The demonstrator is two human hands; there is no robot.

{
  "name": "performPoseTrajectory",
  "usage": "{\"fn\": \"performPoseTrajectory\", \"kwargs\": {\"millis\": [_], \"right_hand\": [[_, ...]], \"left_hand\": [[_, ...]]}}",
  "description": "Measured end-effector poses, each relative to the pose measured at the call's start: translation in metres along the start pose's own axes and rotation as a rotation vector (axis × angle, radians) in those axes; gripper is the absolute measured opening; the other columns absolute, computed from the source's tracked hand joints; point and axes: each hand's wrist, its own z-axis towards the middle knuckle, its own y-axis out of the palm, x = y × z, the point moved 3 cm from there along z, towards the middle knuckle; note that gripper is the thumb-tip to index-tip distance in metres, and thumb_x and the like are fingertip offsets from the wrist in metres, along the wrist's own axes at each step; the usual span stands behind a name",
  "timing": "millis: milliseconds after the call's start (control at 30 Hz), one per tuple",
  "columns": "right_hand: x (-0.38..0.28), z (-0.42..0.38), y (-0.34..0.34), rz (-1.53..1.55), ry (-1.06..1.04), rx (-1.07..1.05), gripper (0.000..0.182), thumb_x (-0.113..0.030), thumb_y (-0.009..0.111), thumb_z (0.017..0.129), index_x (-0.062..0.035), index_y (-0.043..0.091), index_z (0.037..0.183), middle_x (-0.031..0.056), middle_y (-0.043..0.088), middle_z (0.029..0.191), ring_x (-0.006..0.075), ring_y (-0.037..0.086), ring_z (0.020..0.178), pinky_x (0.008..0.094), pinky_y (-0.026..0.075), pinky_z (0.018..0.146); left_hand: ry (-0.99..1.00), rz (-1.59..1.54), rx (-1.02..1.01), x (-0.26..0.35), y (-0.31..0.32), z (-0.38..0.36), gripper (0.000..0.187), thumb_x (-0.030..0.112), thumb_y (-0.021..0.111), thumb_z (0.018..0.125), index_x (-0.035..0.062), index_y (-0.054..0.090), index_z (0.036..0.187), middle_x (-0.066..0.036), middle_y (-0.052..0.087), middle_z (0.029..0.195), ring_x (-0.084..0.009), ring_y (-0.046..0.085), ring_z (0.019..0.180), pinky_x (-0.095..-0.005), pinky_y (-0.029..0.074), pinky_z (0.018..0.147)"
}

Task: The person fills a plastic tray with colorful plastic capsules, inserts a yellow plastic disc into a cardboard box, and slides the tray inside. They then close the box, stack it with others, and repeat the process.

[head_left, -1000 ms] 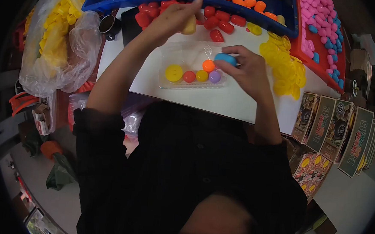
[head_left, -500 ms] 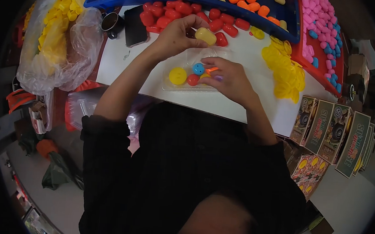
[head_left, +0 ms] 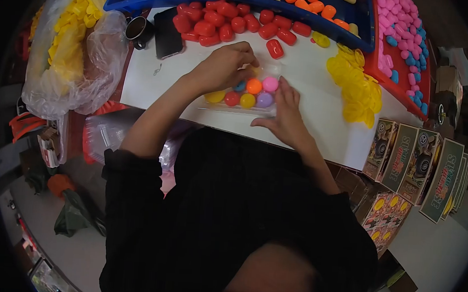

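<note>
A clear plastic tray (head_left: pixel 237 109) lies near the table's front edge. Small round pieces sit in it: red (head_left: pixel 231 98), yellow (head_left: pixel 247 100), purple (head_left: pixel 264 99), orange (head_left: pixel 254 85) and pink (head_left: pixel 270 84), with a blue one (head_left: pixel 240 86) partly covered. At the tray's left end a yellow disc (head_left: pixel 214 96) shows in part. My left hand (head_left: pixel 225 65) reaches over the back of the tray, fingers curled on a cream rounded block (head_left: pixel 257 71), mostly hidden. Beside the tray's right end, my right hand (head_left: pixel 289 113) is open, thumb and fingers apart.
Red rounded blocks (head_left: pixel 215 19) cluster behind the tray, one (head_left: pixel 275 49) nearer. Yellow discs (head_left: pixel 355 89) lie at right. Blue bins (head_left: pixel 301 13) and a red bin (head_left: pixel 385 75) line the back and right. A phone (head_left: pixel 168 34) and dark mug (head_left: pixel 138 30) stand left.
My left hand has lowered the cream block toward the tray. My right hand has moved right off the round pieces, uncovering orange, pink, yellow and purple ones.
</note>
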Motion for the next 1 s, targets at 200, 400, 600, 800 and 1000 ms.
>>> {"fn": "performPoseTrajectory", "kwargs": {"millis": [200,400,600,800,1000], "right_hand": [[-0.001,0.051,-0.063,0.129,-0.087,-0.317,0.07,-0.044,0.067,0.076,0.0048,0.047,0.121,0.0256,0.046,0.125,0.0359,0.043,0.119,0.0385,0.034,0.1],[-0.034,0.275,-0.159,-0.279,-0.31,0.63,0.074,-0.045,0.068,0.075,0.008,0.046,0.12,0.0221,0.053,0.117,0.0328,0.053,0.109,0.0384,0.042,0.093],[0.003,0.419,-0.134,-0.422,0.062,0.557,0.091,-0.054,0.074,0.061,0.0099,0.042,0.117,0.028,0.057,0.103,0.0389,0.056,0.1,0.04,0.047,0.086],[0.012,0.304,-0.184,-0.359,0.075,0.461,0.073,-0.042,0.072,0.065,0.0058,0.049,0.116,0.0214,0.062,0.097,0.0339,0.063,0.088,0.0385,0.051,0.077],[0.029,0.098,-0.177,0.234,0.189,0.642,0.071,-0.038,0.067,0.074,0.0075,0.046,0.124,0.0178,0.064,0.101,0.0232,0.063,0.091,0.0312,0.049,0.079]], "left_hand": [[-0.051,-0.071,-0.05,-0.013,-0.02,-0.008,0.01,0.008,0.066,0.077,0.001,0.065,0.085,-0.011,0.054,0.085,-0.0235,0.055,0.074,-0.0323,0.046,0.068],[0.144,-0.126,0.321,0.01,-0.054,-0.002,0.019,0.011,0.069,0.076,0.0033,0.062,0.092,-0.01,0.052,0.088,-0.0262,0.055,0.077,-0.0345,0.047,0.068],[0.11,-0.197,0.361,0.014,-0.079,0.015,0.018,0.01,0.069,0.076,0.0043,0.063,0.092,-0.011,0.055,0.096,-0.0259,0.057,0.086,-0.0329,0.047,0.074],[-0.282,-0.767,0.875,-0.044,-0.115,0.048,0.062,0.011,0.07,0.075,0.0011,0.039,0.128,-0.008,0.053,0.112,-0.0138,0.054,0.087,-0.0285,0.045,0.081],[0.075,-0.458,0.504,0.043,-0.091,0.096,0.059,0.002,0.06,0.075,-0.0019,0.031,0.126,-0.016,0.055,0.112,-0.0245,0.061,0.091,-0.0334,0.049,0.075]]}}
